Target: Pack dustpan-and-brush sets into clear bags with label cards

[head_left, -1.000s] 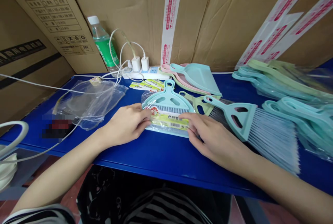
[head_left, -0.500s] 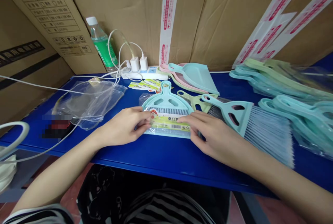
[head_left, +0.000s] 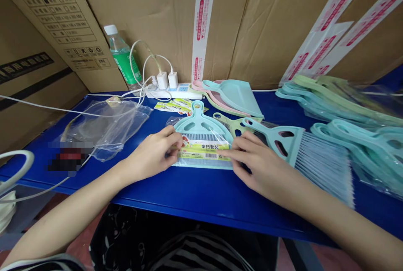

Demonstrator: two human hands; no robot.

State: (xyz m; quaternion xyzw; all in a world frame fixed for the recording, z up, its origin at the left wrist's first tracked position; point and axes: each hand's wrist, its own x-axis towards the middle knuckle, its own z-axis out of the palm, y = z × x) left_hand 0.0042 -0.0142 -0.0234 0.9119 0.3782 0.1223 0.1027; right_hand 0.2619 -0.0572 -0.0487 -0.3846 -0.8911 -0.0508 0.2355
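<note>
A teal dustpan and brush set [head_left: 201, 127] lies in a clear bag on the blue table, handle pointing away. Across its front is a yellow and white label [head_left: 206, 148]. My left hand [head_left: 157, 149] pinches the left edge of the bag beside the label, fingers curled. At the right end of the label rests my right hand [head_left: 255, 162], index finger stretched over it and the other fingers bent near the bag's edge. Right of the set lie loose brushes, a teal one [head_left: 324, 162] over a green one [head_left: 234, 124].
Behind are loose dustpans [head_left: 242, 95], spare labels [head_left: 173, 106] and a power strip [head_left: 185, 91] with chargers. A bottle [head_left: 124, 59] stands at the back left, near clear bags [head_left: 110, 124] and cables. Bagged sets [head_left: 371, 145] pile up at the right.
The label's right part lies flatter, with its large print more visible. My right hand's fingers have shifted slightly. The view has tilted up a little.
</note>
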